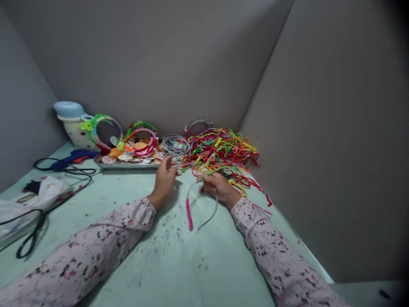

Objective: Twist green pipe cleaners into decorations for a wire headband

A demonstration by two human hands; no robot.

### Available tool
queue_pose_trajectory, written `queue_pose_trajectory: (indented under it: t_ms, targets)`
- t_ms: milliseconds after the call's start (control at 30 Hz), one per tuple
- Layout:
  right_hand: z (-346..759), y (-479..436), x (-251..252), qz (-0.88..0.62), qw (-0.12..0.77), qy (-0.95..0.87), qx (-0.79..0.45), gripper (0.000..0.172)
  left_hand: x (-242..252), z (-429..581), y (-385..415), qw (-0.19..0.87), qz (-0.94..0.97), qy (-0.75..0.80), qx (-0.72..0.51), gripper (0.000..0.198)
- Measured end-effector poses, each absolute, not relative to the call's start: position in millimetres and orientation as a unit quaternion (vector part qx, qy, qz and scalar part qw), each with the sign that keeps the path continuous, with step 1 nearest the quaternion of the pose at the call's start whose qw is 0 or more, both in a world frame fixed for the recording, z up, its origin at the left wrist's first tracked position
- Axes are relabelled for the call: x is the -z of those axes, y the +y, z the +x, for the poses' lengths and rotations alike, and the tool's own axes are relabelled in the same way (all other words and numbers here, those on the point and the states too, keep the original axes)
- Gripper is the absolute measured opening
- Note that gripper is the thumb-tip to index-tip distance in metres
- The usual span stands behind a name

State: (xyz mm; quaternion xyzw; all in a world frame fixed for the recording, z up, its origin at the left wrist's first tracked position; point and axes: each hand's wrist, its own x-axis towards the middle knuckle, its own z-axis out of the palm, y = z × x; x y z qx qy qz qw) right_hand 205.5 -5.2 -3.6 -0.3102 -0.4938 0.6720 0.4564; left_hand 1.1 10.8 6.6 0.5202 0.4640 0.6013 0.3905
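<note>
My right hand grips a thin grey headband at its top curve, with both ends pointing down toward me. Bright pink pipe cleaner is wrapped round the headband's left end; the right end is bare. My left hand is apart from the headband, near the front right corner of a metal tray. Its fingers are spread and I see nothing in them. A large tangled heap of colourful pipe cleaners lies just beyond my right hand. Bare grey headbands are stacked between the tray and the heap.
Shells fill the tray, with wrapped headbands standing in it. A white container with a blue lid stands at the back left. A blue glue gun, its black cord and a plastic bag lie left. Grey walls enclose the table.
</note>
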Motion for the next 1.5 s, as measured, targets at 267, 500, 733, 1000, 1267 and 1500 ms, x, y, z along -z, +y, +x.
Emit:
queue_pose_trajectory:
  t_ms: [267, 500, 733, 1000, 1267, 1500]
  targets:
    - [206, -5, 3, -0.302, 0.449, -0.503, -0.674, 0.026, -9, 5, 3, 0.36, 0.644, 0.43, -0.52, 0.026]
    - [204, -5, 0, -0.307, 0.435, -0.515, -0.672, 0.028, -12, 12, -5, 0.355, 0.724, 0.395, -0.44, 0.032]
    - [205, -7, -2, -0.305, 0.437, -0.529, -0.661, 0.027, -10, 11, -3, 0.307, 0.713, 0.431, -0.46, 0.014]
    - [209, -5, 3, -0.298, 0.459, -0.512, -0.662, 0.027, -7, -4, 14, 0.296, 0.618, 0.48, -0.548, 0.018]
    - [209, -4, 4, -0.289, 0.458, -0.513, -0.666, 0.026, -11, 3, 6, 0.33, 0.675, 0.438, -0.494, 0.025]
    - [207, -4, 1, -0.292, 0.444, -0.524, -0.666, 0.029, -11, 12, -2, 0.348, 0.734, 0.401, -0.423, 0.029]
